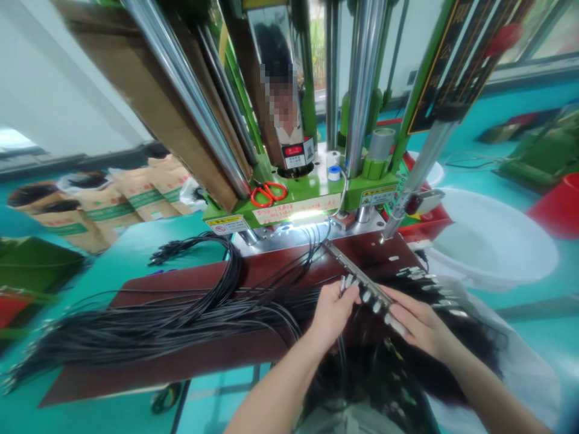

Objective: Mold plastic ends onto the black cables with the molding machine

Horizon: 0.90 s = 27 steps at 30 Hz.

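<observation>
A long metal bar [353, 269] lies slanted over the dark red board, with several silvery connectors [367, 296] along its near side. At its middle, my left hand [333, 308] is closed in a pinch on small metal connectors. My right hand [418, 319] grips the lower right end of the bar, fingers wrapped round it. Black cables [181, 328] spread in a thick bundle to the left of my hands, and a few thin ones run up under the lit front of the green machine [294, 205].
Red-handled scissors [268, 194] and a blue-and-white roll [334, 173] lie on the machine's ledge. Metal columns [190, 96] rise above. More cable ends [418, 280] lie to the right, near a large white tub [493, 235]. Paper sacks [106, 205] stand at the left.
</observation>
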{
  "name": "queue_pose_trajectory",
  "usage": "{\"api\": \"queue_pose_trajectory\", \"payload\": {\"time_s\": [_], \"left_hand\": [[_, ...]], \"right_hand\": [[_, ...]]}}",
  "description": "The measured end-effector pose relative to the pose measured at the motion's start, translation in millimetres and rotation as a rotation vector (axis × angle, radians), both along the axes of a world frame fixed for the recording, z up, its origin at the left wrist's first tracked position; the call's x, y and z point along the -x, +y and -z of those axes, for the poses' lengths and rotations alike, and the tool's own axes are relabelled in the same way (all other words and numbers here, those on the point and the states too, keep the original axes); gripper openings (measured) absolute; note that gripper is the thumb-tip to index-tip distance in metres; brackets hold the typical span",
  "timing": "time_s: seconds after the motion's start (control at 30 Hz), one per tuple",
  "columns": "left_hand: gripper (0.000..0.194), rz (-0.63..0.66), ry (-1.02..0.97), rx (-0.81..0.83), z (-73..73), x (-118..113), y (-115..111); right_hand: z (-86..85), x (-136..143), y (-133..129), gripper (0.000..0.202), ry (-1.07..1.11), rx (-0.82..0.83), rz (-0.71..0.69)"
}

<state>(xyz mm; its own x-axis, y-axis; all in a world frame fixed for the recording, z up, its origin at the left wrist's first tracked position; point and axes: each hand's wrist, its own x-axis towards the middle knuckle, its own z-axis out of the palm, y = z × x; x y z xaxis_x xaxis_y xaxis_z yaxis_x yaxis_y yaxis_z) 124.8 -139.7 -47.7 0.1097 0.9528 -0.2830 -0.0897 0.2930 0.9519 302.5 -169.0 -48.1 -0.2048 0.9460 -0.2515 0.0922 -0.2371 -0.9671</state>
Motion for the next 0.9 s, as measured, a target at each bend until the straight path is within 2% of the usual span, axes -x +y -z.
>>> {"api": "queue_pose_trajectory", "payload": {"time_s": [0.13, 0.2, 0.3, 0.4, 0.5, 0.67, 0.9], "left_hand": [[0.037, 0.085, 0.117, -0.114, 0.2, 4.8, -1.3], [0.038, 0.117, 0.191, -0.176, -2.1, 9.5, -0.7], [0.043, 0.099, 0.3, -0.263, -6.6, 19.3, 1.9], [0.049, 0.166, 0.272, -0.185, -7.3, 26.8, 3.9], [0.049, 0.264, 0.201, -0.076, -4.2, 27.5, 3.2], [0.047, 0.285, 0.172, -0.068, -2.0, 23.5, 1.1], [0.043, 0.325, 0.162, -0.093, -5.6, 30.1, -0.3]], "right_hand": [[3.4, -0.2, 0.3, 0.054, -0.043, -0.079, -0.05], [3.6, 0.0, -0.7, 0.053, -0.034, -0.052, -0.012], [2.4, -0.9, -2.2, 0.052, 0.034, 0.021, 0.046], [0.4, -2.9, -2.1, 0.055, 0.067, 0.072, 0.028], [-2.0, -3.8, -1.2, 0.055, 0.005, 0.066, -0.007], [-4.9, -3.7, -0.4, 0.048, -0.028, -0.02, -0.017], [-6.7, -5.0, 1.2, 0.05, 0.024, 0.021, -0.072]]}}
